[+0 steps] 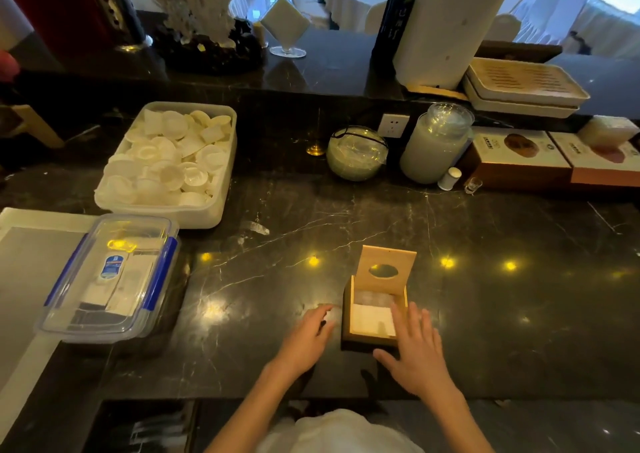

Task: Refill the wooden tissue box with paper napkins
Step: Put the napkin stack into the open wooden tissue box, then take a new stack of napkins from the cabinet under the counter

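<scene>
A small wooden tissue box (347,328) stands on the dark marble counter, near the front edge. Its hinged lid (387,268), with an oval slot, is raised upright at the back. White paper napkins (372,318) lie inside the box. My left hand (310,336) rests on the counter just left of the box, fingers curled around something small and white that I cannot make out. My right hand (414,352) hovers over the box's near right corner, fingers spread and holding nothing.
A clear lidded container (110,279) with packets sits at the left on a white tray (20,265). Behind it is a white tub (166,161) of small dishes. Glass jars (433,144), boxes (519,158) and stacked trays (523,85) line the back right.
</scene>
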### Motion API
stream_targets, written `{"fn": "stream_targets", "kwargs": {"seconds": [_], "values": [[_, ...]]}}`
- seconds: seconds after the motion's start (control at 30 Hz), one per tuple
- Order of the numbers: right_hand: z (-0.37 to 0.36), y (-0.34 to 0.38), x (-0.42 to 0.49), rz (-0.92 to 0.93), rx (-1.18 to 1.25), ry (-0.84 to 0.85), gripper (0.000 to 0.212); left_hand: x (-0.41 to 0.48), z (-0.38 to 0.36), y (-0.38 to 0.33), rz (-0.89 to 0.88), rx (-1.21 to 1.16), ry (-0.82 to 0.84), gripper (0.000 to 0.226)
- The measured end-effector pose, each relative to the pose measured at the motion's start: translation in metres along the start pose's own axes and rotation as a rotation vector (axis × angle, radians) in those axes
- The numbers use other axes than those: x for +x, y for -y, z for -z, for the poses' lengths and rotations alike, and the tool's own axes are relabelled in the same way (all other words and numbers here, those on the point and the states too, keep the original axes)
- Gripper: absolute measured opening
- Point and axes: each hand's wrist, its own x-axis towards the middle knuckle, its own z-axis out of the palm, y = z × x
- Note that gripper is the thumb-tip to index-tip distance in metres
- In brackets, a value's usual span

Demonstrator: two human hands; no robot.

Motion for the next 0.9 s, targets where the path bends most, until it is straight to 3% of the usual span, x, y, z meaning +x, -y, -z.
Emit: {"fn": "stream_targets", "kwargs": {"seconds": [0.23,0.4,0.63,0.8,0.9], "values": [[-0.002,-0.038,-0.016,-0.086,0.127,0.056,0.091,-0.033,0.01,0.012,0.022,0.384,-0.08,0.057],[0.001,-0.048,-0.038,0.002,0.217,0.05,0.081,-0.067,0.003,0.025,0.116,0.578,-0.12,0.068],[-0.025,-0.05,-0.089,0.164,0.361,0.113,0.074,-0.151,-0.018,0.051,0.275,0.636,-0.27,0.096],[-0.064,-0.026,-0.115,0.298,0.35,0.263,0.063,-0.233,-0.038,0.078,0.508,0.595,-0.261,0.078],[-0.081,0.004,-0.129,0.374,0.297,0.345,0.07,-0.285,-0.045,0.099,0.618,0.525,-0.292,0.069]]}}
